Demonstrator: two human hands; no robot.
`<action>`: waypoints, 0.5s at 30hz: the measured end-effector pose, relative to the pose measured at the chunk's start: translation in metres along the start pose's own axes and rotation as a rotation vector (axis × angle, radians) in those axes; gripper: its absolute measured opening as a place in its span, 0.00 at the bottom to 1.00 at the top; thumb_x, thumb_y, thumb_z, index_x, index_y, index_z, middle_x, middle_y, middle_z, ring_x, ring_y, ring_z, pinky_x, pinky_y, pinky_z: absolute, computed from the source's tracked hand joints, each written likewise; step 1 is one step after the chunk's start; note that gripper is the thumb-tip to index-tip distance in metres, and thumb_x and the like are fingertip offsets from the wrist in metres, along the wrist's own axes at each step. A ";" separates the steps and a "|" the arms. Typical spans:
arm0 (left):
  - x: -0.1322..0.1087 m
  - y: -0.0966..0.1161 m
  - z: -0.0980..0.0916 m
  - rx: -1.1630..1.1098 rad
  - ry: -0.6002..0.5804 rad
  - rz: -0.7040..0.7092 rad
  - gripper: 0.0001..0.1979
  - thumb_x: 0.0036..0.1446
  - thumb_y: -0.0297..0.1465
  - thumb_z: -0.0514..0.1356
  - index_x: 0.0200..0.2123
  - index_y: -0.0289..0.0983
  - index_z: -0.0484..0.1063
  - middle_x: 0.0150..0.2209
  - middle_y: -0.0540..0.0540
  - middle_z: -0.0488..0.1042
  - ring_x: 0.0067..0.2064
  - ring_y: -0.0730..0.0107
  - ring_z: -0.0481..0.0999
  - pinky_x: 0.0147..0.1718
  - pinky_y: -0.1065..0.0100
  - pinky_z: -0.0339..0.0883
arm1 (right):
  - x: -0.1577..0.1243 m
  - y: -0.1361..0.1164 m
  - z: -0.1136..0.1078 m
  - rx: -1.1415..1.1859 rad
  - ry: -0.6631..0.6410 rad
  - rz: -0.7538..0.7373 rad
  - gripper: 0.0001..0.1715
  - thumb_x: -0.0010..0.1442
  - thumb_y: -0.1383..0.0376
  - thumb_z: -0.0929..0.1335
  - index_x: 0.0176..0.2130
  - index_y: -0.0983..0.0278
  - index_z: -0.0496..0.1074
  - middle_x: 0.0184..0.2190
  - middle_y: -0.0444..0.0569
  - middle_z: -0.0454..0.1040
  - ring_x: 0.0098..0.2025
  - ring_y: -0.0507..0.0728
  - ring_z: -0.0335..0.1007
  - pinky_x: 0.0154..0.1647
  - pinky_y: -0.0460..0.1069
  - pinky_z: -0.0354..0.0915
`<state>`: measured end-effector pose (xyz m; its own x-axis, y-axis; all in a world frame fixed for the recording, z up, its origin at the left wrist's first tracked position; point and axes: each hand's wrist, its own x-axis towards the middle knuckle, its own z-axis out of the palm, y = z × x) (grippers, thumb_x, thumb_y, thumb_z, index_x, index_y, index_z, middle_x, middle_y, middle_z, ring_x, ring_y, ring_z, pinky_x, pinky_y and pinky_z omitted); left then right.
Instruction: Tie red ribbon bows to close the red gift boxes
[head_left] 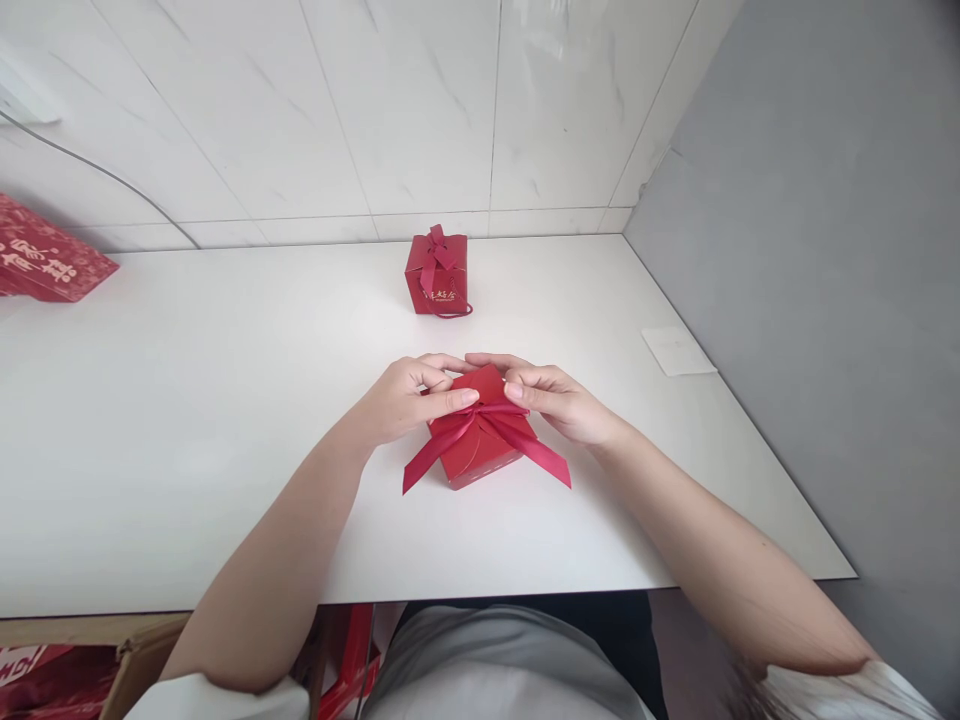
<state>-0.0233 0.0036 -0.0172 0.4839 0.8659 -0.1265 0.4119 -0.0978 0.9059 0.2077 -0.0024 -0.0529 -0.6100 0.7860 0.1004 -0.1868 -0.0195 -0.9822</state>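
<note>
Red box [480, 440] sits mid-surface [187, 420], close to the person, steadied by both hands so the ribbon [487, 435] stays taut across its lid. Left hand [409, 398] pinches ribbon at the centre crossing; right hand [559, 398] pinches it from the other side, fingertips almost meeting. Ribbon tails splay toward the near edge. Finished box [436, 272] with bow stands farther back; gold lettering on it, too small to read. Red carton [45, 255] at left shows white characters, partly cut off. White card [677, 350] lies at right.
</note>
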 end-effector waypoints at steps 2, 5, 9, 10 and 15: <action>0.000 0.000 -0.001 0.002 -0.001 0.003 0.29 0.57 0.44 0.65 0.15 0.35 0.54 0.45 0.44 0.76 0.46 0.59 0.77 0.50 0.56 0.66 | 0.000 0.001 -0.001 -0.009 -0.009 -0.009 0.21 0.67 0.54 0.67 0.27 0.62 0.74 0.66 0.46 0.63 0.63 0.63 0.64 0.64 0.61 0.59; 0.000 -0.001 -0.002 0.007 0.000 0.007 0.30 0.57 0.44 0.65 0.15 0.35 0.53 0.47 0.44 0.76 0.45 0.60 0.77 0.49 0.56 0.67 | 0.000 0.001 -0.002 -0.017 -0.016 -0.013 0.21 0.67 0.54 0.67 0.27 0.62 0.74 0.66 0.46 0.63 0.63 0.63 0.65 0.63 0.60 0.59; 0.000 -0.002 -0.003 0.024 -0.002 0.026 0.29 0.57 0.44 0.64 0.15 0.35 0.54 0.49 0.45 0.76 0.45 0.61 0.78 0.47 0.58 0.68 | 0.000 0.002 -0.003 -0.031 -0.013 -0.011 0.22 0.67 0.53 0.67 0.26 0.62 0.72 0.66 0.46 0.64 0.62 0.62 0.66 0.63 0.60 0.59; 0.000 -0.002 -0.003 0.026 -0.005 0.032 0.29 0.58 0.44 0.64 0.15 0.35 0.55 0.49 0.45 0.76 0.45 0.61 0.78 0.46 0.58 0.68 | 0.000 0.002 -0.003 -0.035 -0.014 -0.012 0.22 0.67 0.53 0.67 0.26 0.62 0.71 0.66 0.46 0.63 0.62 0.62 0.66 0.63 0.60 0.59; -0.002 -0.002 -0.004 0.079 0.029 0.119 0.29 0.58 0.41 0.65 0.14 0.36 0.54 0.49 0.45 0.78 0.56 0.56 0.73 0.51 0.58 0.68 | -0.002 -0.002 -0.002 -0.079 -0.010 -0.020 0.24 0.67 0.54 0.67 0.24 0.63 0.68 0.66 0.46 0.64 0.59 0.61 0.69 0.61 0.58 0.61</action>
<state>-0.0278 0.0042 -0.0175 0.5108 0.8596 -0.0076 0.4132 -0.2377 0.8791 0.2108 -0.0023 -0.0519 -0.6144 0.7796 0.1215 -0.1383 0.0452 -0.9894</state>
